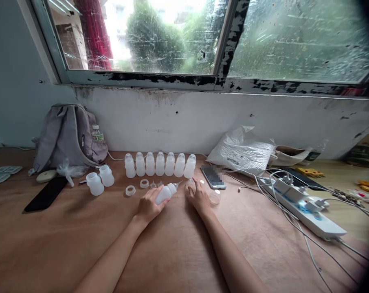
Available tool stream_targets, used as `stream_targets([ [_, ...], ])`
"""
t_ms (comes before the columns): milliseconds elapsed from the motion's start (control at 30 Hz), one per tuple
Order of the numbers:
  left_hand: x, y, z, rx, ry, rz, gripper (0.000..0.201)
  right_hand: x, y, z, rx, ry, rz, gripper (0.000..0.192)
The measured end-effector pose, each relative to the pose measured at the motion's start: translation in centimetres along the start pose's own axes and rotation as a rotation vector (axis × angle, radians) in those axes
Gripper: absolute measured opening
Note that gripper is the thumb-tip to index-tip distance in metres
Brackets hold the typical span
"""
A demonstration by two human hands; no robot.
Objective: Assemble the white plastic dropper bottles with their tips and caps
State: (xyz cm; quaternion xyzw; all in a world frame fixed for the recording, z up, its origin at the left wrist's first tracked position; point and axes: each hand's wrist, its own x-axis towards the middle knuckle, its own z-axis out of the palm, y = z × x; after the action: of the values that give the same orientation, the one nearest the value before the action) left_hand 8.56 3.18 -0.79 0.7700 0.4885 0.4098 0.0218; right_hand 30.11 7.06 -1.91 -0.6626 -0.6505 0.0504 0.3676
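Observation:
My left hand point(150, 205) is closed round a frosted white baby bottle point(163, 194). The bottle tilts to the right, and a collar with a clear nipple point(178, 184) sits on its mouth. My right hand point(200, 198) has its fingers round a clear domed bottle cap point(189, 185) on the table, partly hidden by them. Beside that hand lie more clear caps point(214, 197). Two white collar rings point(130, 190) and several clear nipples point(153, 185) rest by my left hand. Behind stands a row of several capped baby bottles point(160, 164). Two bottles without tops point(95, 185) stand at the left.
A grey backpack point(66, 136) leans on the wall, with a black phone point(47, 194) in front. Another phone point(213, 177) lies right of the bottle row. A silver padded bag point(241, 152) sits behind it. A power strip point(306, 213) with trailing white cables runs along the right.

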Motion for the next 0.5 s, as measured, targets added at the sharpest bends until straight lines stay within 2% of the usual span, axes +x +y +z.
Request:
stream_targets([
  [100, -0.1, 0.0, 0.0, -0.002, -0.002, 0.024, 0.046, 0.0, -0.2, 0.1, 0.063, 0.022, 0.007, 0.039],
  [167, -0.1, 0.0, 0.1, -0.006, 0.004, 0.028, 0.046, 0.0, -0.5, -0.1, 0.196, 0.077, 0.020, 0.036],
  [300, -0.1, -0.1, 0.1, -0.037, -0.006, 0.010, 0.046, -0.4, -1.6, -0.4, 0.767, 0.175, 0.151, 0.043],
  [400, -0.1, 0.0, 0.1, -0.105, -0.026, 0.007, 0.044, -0.9, -2.5, -0.5, 1.208, 0.076, 0.301, 0.044],
  [500, -0.1, 0.0, 0.1, -0.158, -0.051, -0.007, 0.042, -1.3, -3.4, -0.5, 1.433, -0.086, 0.371, 0.042],
])
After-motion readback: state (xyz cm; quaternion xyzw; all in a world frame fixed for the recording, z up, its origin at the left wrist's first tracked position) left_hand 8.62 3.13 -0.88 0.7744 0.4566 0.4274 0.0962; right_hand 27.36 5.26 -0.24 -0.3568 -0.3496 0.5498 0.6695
